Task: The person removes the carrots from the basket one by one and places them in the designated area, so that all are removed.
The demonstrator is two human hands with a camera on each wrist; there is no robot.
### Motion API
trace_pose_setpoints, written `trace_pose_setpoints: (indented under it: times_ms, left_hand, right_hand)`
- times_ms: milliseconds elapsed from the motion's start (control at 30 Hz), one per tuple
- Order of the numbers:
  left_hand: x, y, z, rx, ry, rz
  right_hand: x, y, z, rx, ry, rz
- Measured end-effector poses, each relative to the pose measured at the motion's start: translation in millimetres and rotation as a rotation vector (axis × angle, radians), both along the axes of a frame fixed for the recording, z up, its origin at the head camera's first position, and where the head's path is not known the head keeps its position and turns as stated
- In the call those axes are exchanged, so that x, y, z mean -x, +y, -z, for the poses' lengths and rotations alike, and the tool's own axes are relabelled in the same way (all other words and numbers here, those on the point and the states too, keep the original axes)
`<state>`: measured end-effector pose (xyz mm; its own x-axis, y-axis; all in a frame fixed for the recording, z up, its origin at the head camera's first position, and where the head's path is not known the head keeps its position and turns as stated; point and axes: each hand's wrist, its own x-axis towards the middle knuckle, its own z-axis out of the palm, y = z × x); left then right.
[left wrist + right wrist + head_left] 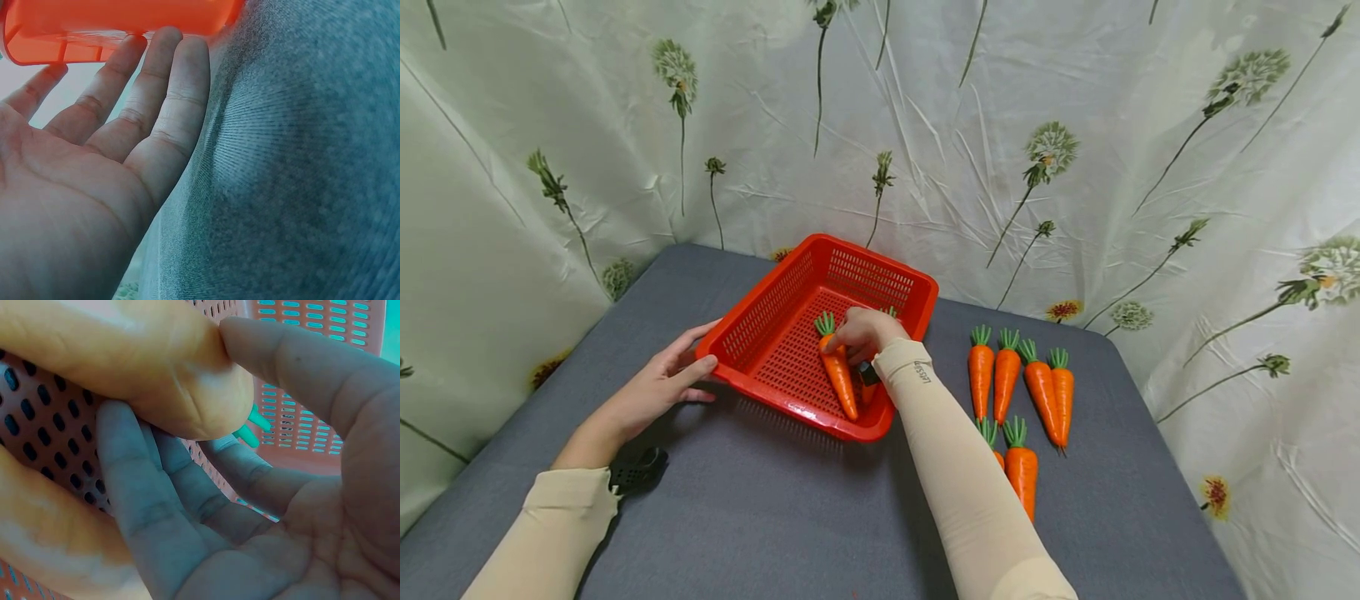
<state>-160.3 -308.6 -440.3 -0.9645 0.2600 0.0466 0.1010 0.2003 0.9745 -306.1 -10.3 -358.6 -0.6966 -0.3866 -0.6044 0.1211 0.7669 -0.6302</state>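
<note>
In the head view, a red plastic basket (790, 410) with slotted walls stands on the table. My right hand (868, 329) reaches inside it and pinches a carrot (841, 383) near its leafy end, green tops pointing away from me. The right wrist view shows the thumb on one side of this carrot (131, 362) and fingertips along the other. A second carrot (56, 531) lies beside it in the basket, partly hidden by my hand in the head view. My left hand (658, 392) touches the basket's left corner with fairly straight, spread fingers, thumb at the rim.
Right of the basket, several carrots (1006, 375) lie on the grey cloth-covered table (760, 525), tops pointing away. Two more carrots, including one in front (1021, 475), lie nearer, partly behind my right forearm. A flower-print curtain (925, 142) hangs around the table's back and sides.
</note>
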Motion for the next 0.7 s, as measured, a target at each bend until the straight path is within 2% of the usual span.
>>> trace_pose_setpoints:
  times_ms: [300, 700]
  left_hand:
    - [1.2, 2.4, -0.1, -0.003, 0.003, 0.005]
    - [1.3, 2.1, 4.5, 0.008, 0.003, -0.002]
  right_hand:
    - [-0.7, 3.6, -1.5, 0.012, 0.042, 0.001]
    - [-5.4, 6.0, -3.6, 0.072, 0.097, -0.053]
